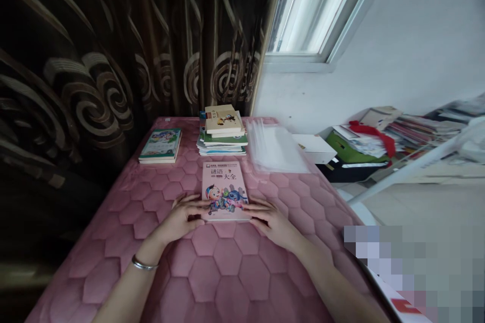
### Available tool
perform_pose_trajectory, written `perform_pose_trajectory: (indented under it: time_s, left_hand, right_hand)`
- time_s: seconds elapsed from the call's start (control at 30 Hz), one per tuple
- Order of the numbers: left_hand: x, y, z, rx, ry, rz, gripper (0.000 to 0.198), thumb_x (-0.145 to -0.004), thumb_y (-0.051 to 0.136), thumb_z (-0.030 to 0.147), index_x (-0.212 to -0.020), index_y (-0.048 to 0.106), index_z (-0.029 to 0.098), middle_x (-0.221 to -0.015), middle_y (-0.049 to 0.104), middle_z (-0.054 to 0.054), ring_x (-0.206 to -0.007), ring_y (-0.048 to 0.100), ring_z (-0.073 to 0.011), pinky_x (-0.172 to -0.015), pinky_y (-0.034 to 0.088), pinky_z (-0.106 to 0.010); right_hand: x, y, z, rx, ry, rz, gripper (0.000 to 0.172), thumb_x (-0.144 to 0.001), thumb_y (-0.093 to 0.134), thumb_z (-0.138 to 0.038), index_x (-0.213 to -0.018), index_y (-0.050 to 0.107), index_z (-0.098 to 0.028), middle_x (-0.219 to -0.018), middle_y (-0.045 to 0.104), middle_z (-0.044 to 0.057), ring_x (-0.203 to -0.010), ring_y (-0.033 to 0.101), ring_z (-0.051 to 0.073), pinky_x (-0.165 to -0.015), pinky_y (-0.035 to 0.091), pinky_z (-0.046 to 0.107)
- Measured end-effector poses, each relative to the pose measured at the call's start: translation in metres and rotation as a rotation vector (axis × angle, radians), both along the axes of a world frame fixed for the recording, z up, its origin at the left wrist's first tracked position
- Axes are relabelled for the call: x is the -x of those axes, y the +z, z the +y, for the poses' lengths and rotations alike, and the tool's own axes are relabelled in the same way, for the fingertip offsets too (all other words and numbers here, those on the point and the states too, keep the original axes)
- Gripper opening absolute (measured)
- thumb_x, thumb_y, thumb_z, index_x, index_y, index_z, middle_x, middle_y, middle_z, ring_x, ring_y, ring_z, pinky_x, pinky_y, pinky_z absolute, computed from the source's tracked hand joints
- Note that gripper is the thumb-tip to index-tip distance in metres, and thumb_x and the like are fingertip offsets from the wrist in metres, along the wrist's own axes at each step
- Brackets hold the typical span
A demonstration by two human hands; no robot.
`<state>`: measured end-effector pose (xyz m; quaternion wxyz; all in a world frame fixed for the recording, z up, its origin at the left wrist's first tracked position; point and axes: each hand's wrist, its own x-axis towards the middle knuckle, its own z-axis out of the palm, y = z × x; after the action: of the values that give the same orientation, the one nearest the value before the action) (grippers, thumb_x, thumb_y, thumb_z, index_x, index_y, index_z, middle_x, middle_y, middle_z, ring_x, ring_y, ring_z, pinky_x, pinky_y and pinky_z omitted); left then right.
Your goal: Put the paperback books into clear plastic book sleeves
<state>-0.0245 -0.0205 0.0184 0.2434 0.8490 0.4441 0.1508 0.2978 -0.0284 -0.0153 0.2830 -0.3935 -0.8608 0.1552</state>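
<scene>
A pink book [224, 191] with cartoon figures on its cover lies flat and closed on the pink padded surface [227, 262]. My left hand [184, 217] touches its lower left edge, and my right hand [267, 219] rests at its lower right edge, fingertips on the cover. Both hands have their fingers somewhat spread, and neither lifts the book. Behind it stands a stack of books [223, 131] with a cream one on top. Further left lie green-covered books [161, 145]. Clear plastic sheets [278, 149] lie to the right of the stack.
A dark patterned curtain [170, 35] hangs behind and to the left. A white box [314, 148] is beyond the surface's right side, near piled papers and a green item [343, 147]. A white slanted bar [401, 171] crosses the right side.
</scene>
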Motion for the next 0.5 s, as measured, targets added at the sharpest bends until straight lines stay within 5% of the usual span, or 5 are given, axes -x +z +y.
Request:
perform_pose_trajectory:
  time_s: [0.2, 0.3, 0.5]
  left_hand:
    - [-0.006, 0.004, -0.008, -0.038, 0.046, 0.010, 0.030, -0.084, 0.062, 0.029, -0.113, 0.066, 0.038, -0.133, 0.058, 0.002, -0.134, 0.039, -0.0242, -0.113, 0.016, -0.058]
    - [-0.011, 0.004, -0.013, -0.099, 0.084, 0.014, 0.024, -0.089, 0.055, 0.037, -0.108, 0.068, 0.038, -0.131, 0.060, 0.003, -0.131, 0.043, -0.0238, -0.113, 0.020, -0.056]
    - [-0.015, 0.005, -0.016, -0.098, 0.117, 0.040, 0.023, -0.090, 0.053, 0.040, -0.106, 0.069, 0.039, -0.131, 0.060, 0.004, -0.130, 0.044, -0.0259, -0.112, 0.019, -0.059]
  right_hand:
    - [0.002, 0.017, -0.009, -0.027, 0.005, -0.079, 0.033, -0.086, 0.058, -0.020, -0.116, 0.065, -0.031, -0.122, 0.066, 0.001, -0.127, 0.046, 0.025, -0.103, 0.042, 0.051]
    - [0.011, 0.031, -0.006, -0.052, -0.004, -0.100, 0.019, -0.088, 0.057, -0.024, -0.101, 0.070, -0.029, -0.113, 0.069, 0.001, -0.115, 0.054, 0.024, -0.097, 0.046, 0.046]
    - [0.036, 0.043, 0.049, -0.060, -0.101, -0.240, 0.016, -0.085, 0.063, -0.027, -0.071, 0.068, -0.021, -0.090, 0.068, 0.004, -0.091, 0.059, 0.021, -0.083, 0.049, 0.036]
